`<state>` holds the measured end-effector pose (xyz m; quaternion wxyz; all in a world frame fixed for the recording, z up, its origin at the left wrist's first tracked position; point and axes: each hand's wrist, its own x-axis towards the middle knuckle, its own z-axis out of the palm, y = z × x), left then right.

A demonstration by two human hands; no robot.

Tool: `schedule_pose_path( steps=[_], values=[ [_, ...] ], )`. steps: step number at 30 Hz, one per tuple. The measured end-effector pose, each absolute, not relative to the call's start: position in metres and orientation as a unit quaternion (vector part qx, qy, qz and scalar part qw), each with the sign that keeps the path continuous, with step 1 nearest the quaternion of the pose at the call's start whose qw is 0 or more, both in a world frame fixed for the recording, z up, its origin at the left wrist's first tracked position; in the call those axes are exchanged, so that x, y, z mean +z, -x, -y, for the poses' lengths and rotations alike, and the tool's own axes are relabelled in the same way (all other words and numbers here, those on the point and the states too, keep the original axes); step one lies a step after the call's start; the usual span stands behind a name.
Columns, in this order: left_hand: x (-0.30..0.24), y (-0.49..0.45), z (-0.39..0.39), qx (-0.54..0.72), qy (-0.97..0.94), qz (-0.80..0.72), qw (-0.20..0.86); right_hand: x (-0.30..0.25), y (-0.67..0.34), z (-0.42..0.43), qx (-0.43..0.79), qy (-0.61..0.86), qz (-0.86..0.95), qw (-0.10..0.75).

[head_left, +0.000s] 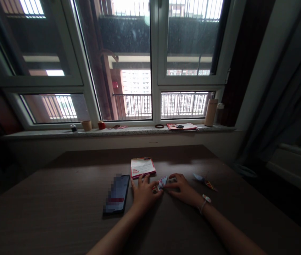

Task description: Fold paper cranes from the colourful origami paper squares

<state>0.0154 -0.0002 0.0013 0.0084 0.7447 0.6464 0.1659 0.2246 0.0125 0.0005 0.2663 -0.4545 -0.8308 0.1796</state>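
Observation:
A small folded piece of printed paper (161, 184) lies on the dark wooden table (60, 198), between my two hands. My left hand (143, 193) rests on the table with its fingers spread forward and its thumb side pressing the paper's left end. My right hand (180, 187) lies flat to the paper's right, its fingertips pinching or pressing the other end. A bracelet with a small charm (206, 199) sits on my right wrist.
A phone (117, 194) lies left of my left hand. A stack of printed paper squares (142, 167) sits just beyond the hands. A folded paper figure (205, 180) lies to the right. The windowsill (118, 131) holds cups, a tall flask (211, 112) and leaflets.

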Motion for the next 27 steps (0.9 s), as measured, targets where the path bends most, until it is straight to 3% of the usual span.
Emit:
schedule_pose_path(
  steps=[27],
  values=[
    [0.000,-0.015,-0.004,0.161,-0.745,-0.647,0.030,-0.007,-0.217,-0.030,0.013,0.626,0.743,0.237]
  ],
)
